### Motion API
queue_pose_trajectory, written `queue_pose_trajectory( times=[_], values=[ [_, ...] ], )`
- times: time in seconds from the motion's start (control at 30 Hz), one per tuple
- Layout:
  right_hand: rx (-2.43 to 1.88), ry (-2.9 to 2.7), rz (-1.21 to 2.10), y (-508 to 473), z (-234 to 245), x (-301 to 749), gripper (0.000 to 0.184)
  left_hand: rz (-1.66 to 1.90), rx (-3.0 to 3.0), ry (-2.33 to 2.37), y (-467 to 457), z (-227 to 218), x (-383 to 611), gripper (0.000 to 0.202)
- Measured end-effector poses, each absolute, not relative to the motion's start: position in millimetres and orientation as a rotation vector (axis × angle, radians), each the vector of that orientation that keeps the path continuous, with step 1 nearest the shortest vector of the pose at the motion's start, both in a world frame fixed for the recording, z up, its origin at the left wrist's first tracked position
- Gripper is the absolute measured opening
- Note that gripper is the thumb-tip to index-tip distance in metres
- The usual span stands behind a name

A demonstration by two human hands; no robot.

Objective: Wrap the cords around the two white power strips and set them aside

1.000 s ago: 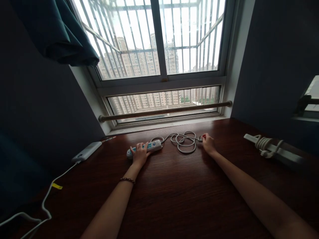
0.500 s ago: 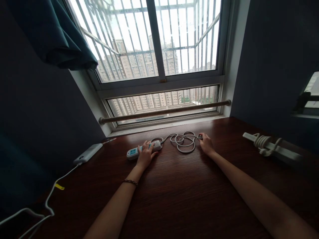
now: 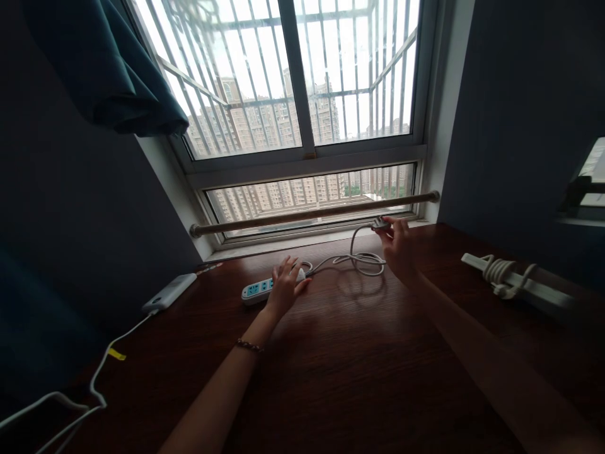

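Observation:
A white power strip (image 3: pixel 256 290) with blue sockets lies on the dark wooden table (image 3: pixel 331 366) near the window. My left hand (image 3: pixel 286 285) rests on its right end, fingers curled over it. From that end its white cable (image 3: pixel 359 257) runs right in loose loops. My right hand (image 3: pixel 397 246) pinches the plug (image 3: pixel 379 223) at the cable's far end and holds it lifted above the table, in front of the window rail.
A second white power strip (image 3: pixel 517 282) wrapped in its own cord lies at the right. A white power bank (image 3: pixel 169 291) with a white lead (image 3: pixel 94 384) sits at the left. A wooden rail (image 3: pixel 312 213) crosses the low window; a dark curtain (image 3: pixel 104 69) hangs at top left.
My right hand has lifted the plug off the table, pulling the coiled cable partly out. My left hand slid right along the power strip to its cable end.

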State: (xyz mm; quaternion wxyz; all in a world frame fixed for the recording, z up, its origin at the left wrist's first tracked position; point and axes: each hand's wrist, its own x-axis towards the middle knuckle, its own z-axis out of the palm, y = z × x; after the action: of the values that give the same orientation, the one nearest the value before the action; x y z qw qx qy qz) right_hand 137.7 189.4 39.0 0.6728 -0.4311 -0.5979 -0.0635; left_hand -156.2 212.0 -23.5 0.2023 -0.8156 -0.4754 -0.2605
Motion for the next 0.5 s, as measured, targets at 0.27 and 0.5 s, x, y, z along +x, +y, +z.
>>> queue_pose_trajectory(
  times=[0.27, 0.5],
  values=[
    [-0.524, -1.137, 0.049, 154, 127, 126, 0.023, -0.944, -2.594, -0.96, 171, 83, -93, 0.073],
    [-0.372, -1.158, 0.11, 125, 143, 114, 0.021, -0.765, -3.184, -0.914, 168, 104, -100, 0.011]
  ],
)
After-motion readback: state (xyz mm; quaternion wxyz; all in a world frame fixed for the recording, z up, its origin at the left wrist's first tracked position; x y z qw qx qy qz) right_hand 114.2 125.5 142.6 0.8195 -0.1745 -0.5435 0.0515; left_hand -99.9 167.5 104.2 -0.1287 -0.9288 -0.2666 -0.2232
